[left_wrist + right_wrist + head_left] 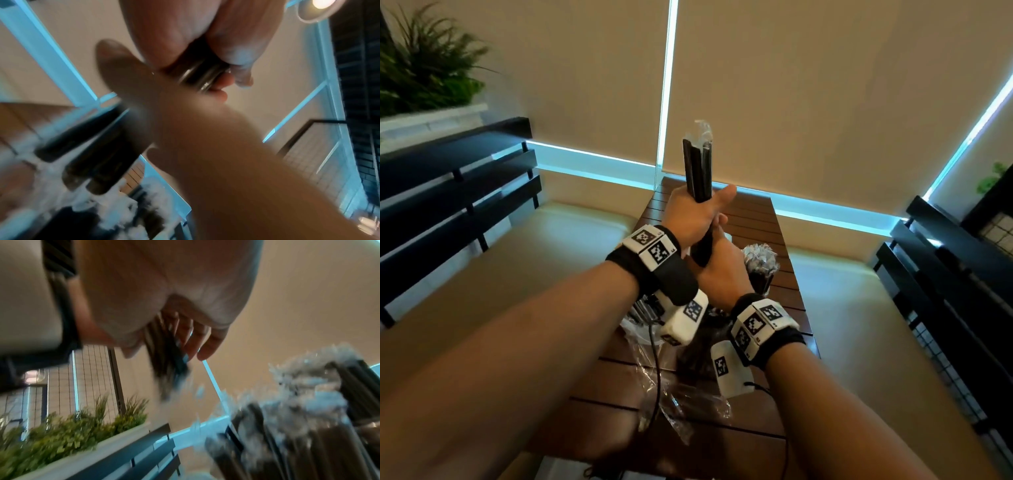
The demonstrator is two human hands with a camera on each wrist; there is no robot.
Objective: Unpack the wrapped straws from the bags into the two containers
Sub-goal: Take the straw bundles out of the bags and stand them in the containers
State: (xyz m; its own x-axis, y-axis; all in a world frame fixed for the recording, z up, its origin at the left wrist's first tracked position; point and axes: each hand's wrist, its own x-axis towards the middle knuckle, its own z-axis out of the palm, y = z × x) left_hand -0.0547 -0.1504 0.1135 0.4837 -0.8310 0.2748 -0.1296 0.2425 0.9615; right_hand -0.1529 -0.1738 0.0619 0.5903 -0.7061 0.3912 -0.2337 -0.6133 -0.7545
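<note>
Left hand [690, 219] wrapped round a bundle of black wrapped straws [697, 168], gripping it mid-length, thumb out to the right; bundle stands near upright, clear wrapper ends sticking out on top. Right hand [717, 270] just below the left, touching it, fingers curled round the lower end of the same bundle. Both hands held up above the table [774, 233], not resting on it. Left wrist view: fingers [236, 53] closed on shiny dark straws, rest blurred. Right wrist view: fingers [203, 339] curled on dark straws, blurred. Just right of the right hand, a container [760, 270] stands on the table, packed with upright black straws, crinkly clear wrapper tips on top. Behind the left hand a small bit of white shows, maybe a second container, cannot tell. Under the forearms, crumpled clear plastic bags [681, 397] lie on the brown slatted table, with more dark straws partly hidden behind the wrist cameras. Both wrists wear black bands with marker tags. Black slatted benches on each side, green plant [424, 68] top left, beige blinds behind.
</note>
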